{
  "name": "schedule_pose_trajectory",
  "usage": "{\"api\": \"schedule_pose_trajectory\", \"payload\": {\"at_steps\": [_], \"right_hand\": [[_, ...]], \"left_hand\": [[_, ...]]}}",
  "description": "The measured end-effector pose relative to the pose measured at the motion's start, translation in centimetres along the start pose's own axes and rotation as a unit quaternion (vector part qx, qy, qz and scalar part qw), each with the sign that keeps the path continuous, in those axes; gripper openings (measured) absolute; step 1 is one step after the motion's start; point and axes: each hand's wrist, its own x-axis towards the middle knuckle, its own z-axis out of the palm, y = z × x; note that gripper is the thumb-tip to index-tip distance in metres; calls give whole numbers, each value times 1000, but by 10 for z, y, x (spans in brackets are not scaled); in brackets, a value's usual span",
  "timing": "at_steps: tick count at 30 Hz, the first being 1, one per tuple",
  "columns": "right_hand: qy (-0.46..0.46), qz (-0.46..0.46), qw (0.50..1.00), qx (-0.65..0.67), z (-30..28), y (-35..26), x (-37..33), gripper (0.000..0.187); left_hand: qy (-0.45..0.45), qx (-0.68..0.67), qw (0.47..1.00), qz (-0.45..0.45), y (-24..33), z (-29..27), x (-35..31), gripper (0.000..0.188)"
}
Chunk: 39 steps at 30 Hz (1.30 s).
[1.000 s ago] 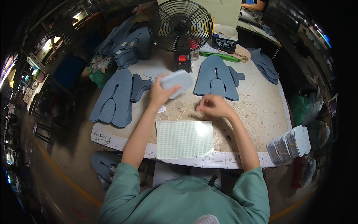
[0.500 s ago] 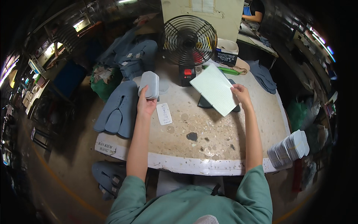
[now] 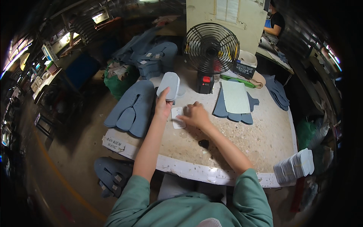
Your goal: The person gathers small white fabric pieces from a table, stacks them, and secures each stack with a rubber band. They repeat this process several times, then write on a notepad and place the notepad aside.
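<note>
My left hand (image 3: pixel 163 106) is closed around a stack of pale grey, rounded-corner pieces (image 3: pixel 168 85), held up over the left part of the table. Flat on the tabletop just below it lies a white card (image 3: pixel 177 120) with handwriting. My right hand (image 3: pixel 196 114) reaches over the card's right edge, slightly blurred, thumb and fingers apart, with nothing visible in it. Further right, a pale green lined pad (image 3: pixel 236 99) rests on blue-grey cut pieces (image 3: pixel 221 107). Left of my left hand lie large blue-grey shoe-upper-like pieces (image 3: pixel 130 109).
A black caged fan (image 3: pixel 211 48) stands at the back, beside a white bucket (image 3: pixel 247 60) and a green tray (image 3: pixel 245 82). Banded pale pieces (image 3: pixel 293 166) stand at the right front corner. More blue-grey pieces (image 3: pixel 278 92) lie far right. A person (image 3: pixel 275 24) works beyond.
My right hand has let go of the pad, now lying on the blue-grey pieces, and moved left to the white card. My left hand still holds its stack. The view has shifted.
</note>
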Motion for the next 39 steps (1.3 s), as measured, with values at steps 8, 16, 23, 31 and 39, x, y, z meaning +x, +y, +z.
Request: {"api": "schedule_pose_trajectory", "payload": {"at_steps": [8, 16, 23, 31, 39], "right_hand": [[-144, -38, 978, 144, 22, -30, 5, 69], [-49, -60, 913, 401, -101, 43, -5, 20], [-71, -34, 960, 268, -113, 44, -6, 21], [43, 48, 897, 438, -76, 74, -21, 49], [27, 65, 835, 546, -27, 74, -45, 71]], "left_hand": [[0, 19, 999, -39, -8, -1, -2, 55], [-90, 325, 925, -172, -5, 15, -20, 44], [-239, 120, 890, -370, -39, 30, -38, 47], [-296, 481, 825, 34, -48, 29, -48, 57], [-293, 582, 738, 174, -51, 33, -55, 66]]}}
